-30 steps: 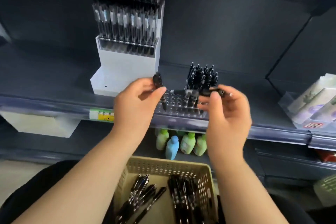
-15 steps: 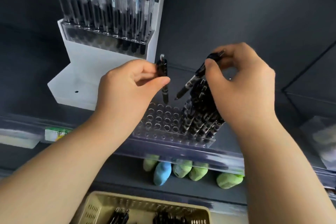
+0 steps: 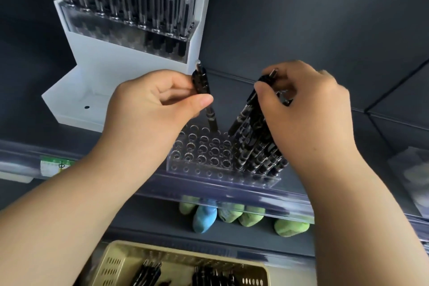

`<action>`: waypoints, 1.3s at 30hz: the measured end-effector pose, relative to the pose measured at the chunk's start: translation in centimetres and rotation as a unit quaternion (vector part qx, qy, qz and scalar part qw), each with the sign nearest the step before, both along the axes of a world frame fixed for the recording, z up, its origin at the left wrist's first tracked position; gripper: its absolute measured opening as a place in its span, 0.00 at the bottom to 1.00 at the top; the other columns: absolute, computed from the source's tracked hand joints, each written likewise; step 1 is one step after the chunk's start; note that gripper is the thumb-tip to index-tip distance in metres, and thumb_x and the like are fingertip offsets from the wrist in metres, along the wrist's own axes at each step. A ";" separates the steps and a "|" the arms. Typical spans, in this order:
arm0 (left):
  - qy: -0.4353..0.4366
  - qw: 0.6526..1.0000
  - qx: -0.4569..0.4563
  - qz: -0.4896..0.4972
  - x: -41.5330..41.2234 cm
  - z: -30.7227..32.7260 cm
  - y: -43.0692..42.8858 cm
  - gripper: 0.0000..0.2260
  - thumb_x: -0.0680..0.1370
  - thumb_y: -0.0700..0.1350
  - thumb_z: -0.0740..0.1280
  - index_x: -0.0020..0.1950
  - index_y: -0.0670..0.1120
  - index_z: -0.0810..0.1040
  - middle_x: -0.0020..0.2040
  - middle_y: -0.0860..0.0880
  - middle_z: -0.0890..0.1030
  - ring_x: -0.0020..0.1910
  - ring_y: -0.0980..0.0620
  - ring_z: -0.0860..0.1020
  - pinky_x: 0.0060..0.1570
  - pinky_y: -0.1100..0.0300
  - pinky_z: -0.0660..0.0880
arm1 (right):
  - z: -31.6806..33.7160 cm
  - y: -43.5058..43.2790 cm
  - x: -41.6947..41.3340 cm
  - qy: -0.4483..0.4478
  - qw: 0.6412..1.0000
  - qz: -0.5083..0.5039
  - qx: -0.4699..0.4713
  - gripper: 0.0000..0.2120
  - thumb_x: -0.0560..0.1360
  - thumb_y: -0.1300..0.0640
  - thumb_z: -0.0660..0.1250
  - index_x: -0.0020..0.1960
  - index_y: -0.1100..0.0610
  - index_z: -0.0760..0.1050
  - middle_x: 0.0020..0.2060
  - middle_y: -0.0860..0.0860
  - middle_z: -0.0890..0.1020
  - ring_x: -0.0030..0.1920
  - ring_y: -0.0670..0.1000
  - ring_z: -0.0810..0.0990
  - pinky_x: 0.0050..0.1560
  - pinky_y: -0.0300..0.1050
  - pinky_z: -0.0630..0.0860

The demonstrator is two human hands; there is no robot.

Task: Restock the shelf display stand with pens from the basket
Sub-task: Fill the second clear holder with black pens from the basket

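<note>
The left hand (image 3: 157,102) pinches a black pen (image 3: 201,82) upright, tip over the empty back holes of the clear display stand (image 3: 199,158), while the right hand (image 3: 308,111) grips a second pen (image 3: 246,111), tilted, beside the standing pens (image 3: 257,153), above the basket (image 3: 111,267).

Left hand (image 3: 148,107) pinches black pen (image 3: 201,82) near upright, tip just above rear holes of clear stand (image 3: 199,153). Right hand (image 3: 308,114) grips second pen (image 3: 243,114) — tilted, tip low beside stocked pens (image 3: 260,153) packed in stand's right section. Stand sits at shelf front edge. Yellow basket (image 3: 111,269) below — loose pens (image 3: 209,276) inside. White rack (image 3: 111,69) rear left, filled.
</note>
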State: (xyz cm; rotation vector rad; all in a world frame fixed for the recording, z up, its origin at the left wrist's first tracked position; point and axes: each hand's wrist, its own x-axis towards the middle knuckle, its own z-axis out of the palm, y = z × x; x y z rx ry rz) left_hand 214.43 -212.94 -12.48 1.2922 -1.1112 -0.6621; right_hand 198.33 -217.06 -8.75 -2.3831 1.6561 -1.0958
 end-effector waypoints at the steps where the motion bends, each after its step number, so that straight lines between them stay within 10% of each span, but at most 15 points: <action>1: 0.003 1.000 0.001 -0.001 0.0 -0.1 0.0 0.05 0.68 0.44 0.74 0.40 0.54 0.82 0.39 0.57 0.84 0.40 0.56 0.83 0.50 0.54 0.79 | -0.1 0.0 0.0 -0.001 1.000 -0.003 -0.005 0.08 0.75 0.50 0.65 0.53 0.49 0.79 0.34 0.38 0.74 0.49 0.52 0.75 0.56 0.57 0.71; 20: -0.007 1.000 0.015 0.000 -0.3 0.2 0.2 0.06 0.68 0.45 0.74 0.43 0.52 0.83 0.40 0.57 0.84 0.42 0.60 0.82 0.51 0.58 0.79 | 0.5 0.4 0.6 -0.013 0.996 -0.038 0.083 0.11 0.74 0.52 0.66 0.34 0.42 0.76 0.36 0.40 0.77 0.49 0.54 0.77 0.54 0.57 0.73; 39: -0.038 0.999 0.008 -0.013 -0.7 0.0 0.5 0.07 0.69 0.45 0.74 0.41 0.57 0.81 0.40 0.63 0.83 0.40 0.67 0.80 0.43 0.75 0.73 | 0.6 -0.8 0.9 0.057 0.992 -0.057 0.101 0.08 0.76 0.51 0.64 0.48 0.41 0.82 0.52 0.47 0.78 0.59 0.53 0.68 0.59 0.50 0.67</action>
